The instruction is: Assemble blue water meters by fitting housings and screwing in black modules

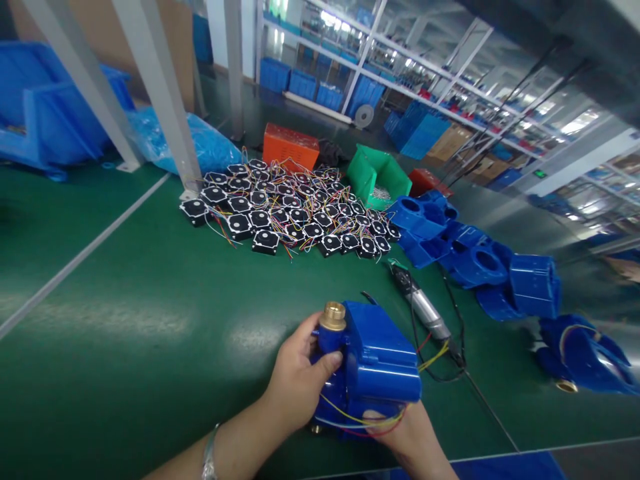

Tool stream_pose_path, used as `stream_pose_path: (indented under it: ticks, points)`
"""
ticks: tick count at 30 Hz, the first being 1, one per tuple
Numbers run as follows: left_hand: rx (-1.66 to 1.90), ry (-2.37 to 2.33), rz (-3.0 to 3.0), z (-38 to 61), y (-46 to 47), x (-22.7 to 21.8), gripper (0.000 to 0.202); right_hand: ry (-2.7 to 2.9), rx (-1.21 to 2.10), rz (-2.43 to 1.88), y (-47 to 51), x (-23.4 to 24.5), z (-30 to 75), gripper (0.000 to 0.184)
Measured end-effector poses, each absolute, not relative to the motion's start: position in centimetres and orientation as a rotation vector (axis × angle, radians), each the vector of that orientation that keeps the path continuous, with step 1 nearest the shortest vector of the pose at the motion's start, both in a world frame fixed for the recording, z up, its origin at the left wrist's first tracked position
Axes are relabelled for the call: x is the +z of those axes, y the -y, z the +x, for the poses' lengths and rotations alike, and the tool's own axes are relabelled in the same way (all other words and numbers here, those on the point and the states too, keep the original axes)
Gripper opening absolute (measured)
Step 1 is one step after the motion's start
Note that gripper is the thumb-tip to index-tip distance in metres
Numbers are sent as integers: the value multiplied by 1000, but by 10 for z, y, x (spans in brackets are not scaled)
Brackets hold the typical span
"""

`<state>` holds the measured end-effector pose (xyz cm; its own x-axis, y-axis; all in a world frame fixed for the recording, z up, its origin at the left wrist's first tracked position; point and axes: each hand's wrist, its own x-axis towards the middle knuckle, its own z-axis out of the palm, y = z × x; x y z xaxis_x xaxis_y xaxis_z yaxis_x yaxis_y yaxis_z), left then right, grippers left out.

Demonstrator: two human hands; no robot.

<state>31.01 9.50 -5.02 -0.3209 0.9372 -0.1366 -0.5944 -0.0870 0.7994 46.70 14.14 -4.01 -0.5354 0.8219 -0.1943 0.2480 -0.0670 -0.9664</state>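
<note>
The left hand (295,383) comes in from the lower left, a band (210,453) on its wrist. Its fingers are curled round the left side of a blue housing (380,360), with the thumb pressed on the front below the brass fitting (333,316). The right hand (405,433) cups the housing from underneath, its thumb on the lower edge over loose wires (360,421); its fingers are hidden. The housing is held just above the green tabletop (150,333), near its front edge.

A blue bin (55,113) stands far left, its contents out of sight. Beyond a heap of black wired motors (290,213) sits a closed orange box (290,147). To the right, a green bin (373,175) holds small pale parts, too small to make out.
</note>
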Motion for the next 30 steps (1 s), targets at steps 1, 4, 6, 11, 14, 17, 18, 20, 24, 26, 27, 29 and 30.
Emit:
stream_pose_path:
  ticks: [1, 4, 6, 11, 14, 17, 18, 20, 24, 26, 27, 29, 30]
  points:
    - [1684, -950, 498, 310, -95, -50, 45, 1725, 1682, -1115, -140, -39, 464, 61]
    - [1697, -880, 427, 307, -96, -50, 45, 1645, 1749, -1074, -134, -30, 457, 82]
    - [1685, -810, 309, 303, -98, -49, 44, 1587, 1776, -1051, -132, -20, 456, 96]
    - [1559, -628, -11, 295, -103, -41, 21, 1392, 1925, -1029, -135, -8, 450, 78]
    - [1469, -549, 0, 295, -106, -38, 21, 1045, 2159, -1083, -135, -11, 441, 70]
    - [1504, -626, 40, 296, -107, -40, 23, 838, 2176, -1055, -131, -11, 432, 72]
    - [1518, -661, 49, 296, -108, -41, 22, 808, 2144, -1049, -130, -10, 430, 72]
    - [1518, -715, 61, 298, -108, -43, 20, 794, 2094, -1053, -127, -7, 428, 71]
    - [1452, -755, 48, 302, -109, -45, 22, 824, 2038, -1076, -123, -6, 427, 71]
    - [1429, -782, -20, 302, -108, -45, 21, 844, 2019, -1061, -122, -9, 426, 75]
    - [1434, -820, -69, 301, -108, -46, 18, 860, 2012, -1055, -122, -11, 426, 78]
    - [1495, -927, -163, 297, -104, -47, 14, 896, 2010, -1062, -122, -14, 425, 82]
    - [1548, -977, -199, 294, -101, -47, 15, 912, 2012, -1073, -123, -15, 425, 83]
